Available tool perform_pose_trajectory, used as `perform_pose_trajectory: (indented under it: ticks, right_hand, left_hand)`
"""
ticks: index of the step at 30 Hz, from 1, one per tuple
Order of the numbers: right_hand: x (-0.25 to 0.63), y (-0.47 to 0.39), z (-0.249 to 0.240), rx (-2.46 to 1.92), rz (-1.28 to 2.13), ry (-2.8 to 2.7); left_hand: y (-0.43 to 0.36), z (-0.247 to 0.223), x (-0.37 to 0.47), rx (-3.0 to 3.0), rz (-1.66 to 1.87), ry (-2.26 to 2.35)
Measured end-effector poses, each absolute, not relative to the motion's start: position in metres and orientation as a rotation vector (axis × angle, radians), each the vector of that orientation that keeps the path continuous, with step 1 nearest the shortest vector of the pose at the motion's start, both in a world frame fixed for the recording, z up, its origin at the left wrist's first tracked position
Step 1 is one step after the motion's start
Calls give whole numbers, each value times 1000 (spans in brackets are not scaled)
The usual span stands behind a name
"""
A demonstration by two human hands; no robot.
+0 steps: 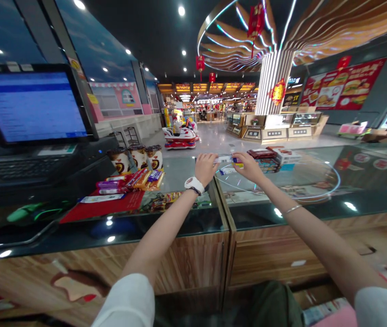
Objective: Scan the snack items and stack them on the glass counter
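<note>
Left hand (207, 168) and right hand (247, 168) holding small wrapped packet (224, 159) over glass-topped bench (178, 165), fingers pinching opposite ends. Second packet (228, 171) lying just below; piled boxes (269, 164) resting beside right hand. Held packet probably weighing little, wrapper likely feeling slick, contents possibly snapping under bending; ends seemingly offering safest hold.

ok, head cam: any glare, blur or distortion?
Head view: ceiling lights reflect as bright spots on the counter; same view, monitor text too soft to read, wide-angle stretch toward the edges, print illegible on the packet between left hand and right hand.
</note>
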State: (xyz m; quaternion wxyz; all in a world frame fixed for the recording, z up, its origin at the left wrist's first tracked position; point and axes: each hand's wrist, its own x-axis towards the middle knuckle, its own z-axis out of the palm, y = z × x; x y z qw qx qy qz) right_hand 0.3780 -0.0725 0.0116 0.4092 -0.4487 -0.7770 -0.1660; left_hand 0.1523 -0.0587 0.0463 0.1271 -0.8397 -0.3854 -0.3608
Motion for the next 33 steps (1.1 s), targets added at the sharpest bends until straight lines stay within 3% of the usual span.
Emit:
perform_pose_trajectory:
  ticks: [13, 33]
  right_hand:
    - [415, -55, -6, -1448, -534, -1975]
    - [408, -15, -17, -1950, -343, -1994]
  left_hand:
    - [-33, 6, 231, -2543, -941, -1182]
    - [1, -34, 242, -2605, -524, -1150]
